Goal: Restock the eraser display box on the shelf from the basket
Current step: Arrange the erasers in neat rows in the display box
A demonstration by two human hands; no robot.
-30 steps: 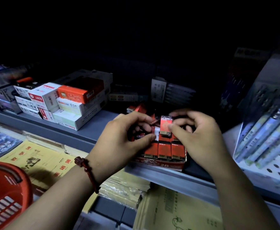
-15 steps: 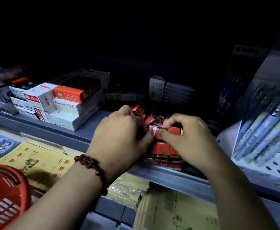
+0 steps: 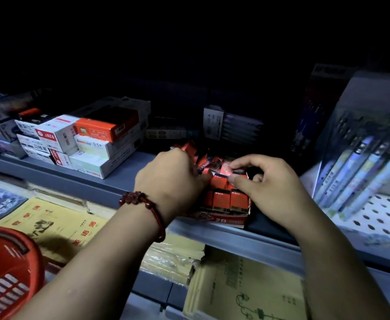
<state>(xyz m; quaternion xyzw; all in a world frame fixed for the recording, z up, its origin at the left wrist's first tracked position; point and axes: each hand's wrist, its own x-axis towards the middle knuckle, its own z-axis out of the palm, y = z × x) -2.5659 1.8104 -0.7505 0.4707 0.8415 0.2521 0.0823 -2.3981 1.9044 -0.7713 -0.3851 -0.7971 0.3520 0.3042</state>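
Eraser display box (image 3: 221, 220), marked 2B, sits at centre frame on the front lip of the grey shelf (image 3: 120, 179) that spans the picture, with the red basket (image 3: 7, 269) at lower left. Left hand (image 3: 173, 179) reaches into the box with its fingers hidden, so its grasp cannot be told; right hand (image 3: 268, 185) pinches 1 red eraser (image 3: 220, 180) between thumb and forefinger above the front row (image 3: 226, 200). Good practice, by judgement: align the eraser upright with its neighbours, steady the loose ones behind, and press it down squarely so that the row sits level.
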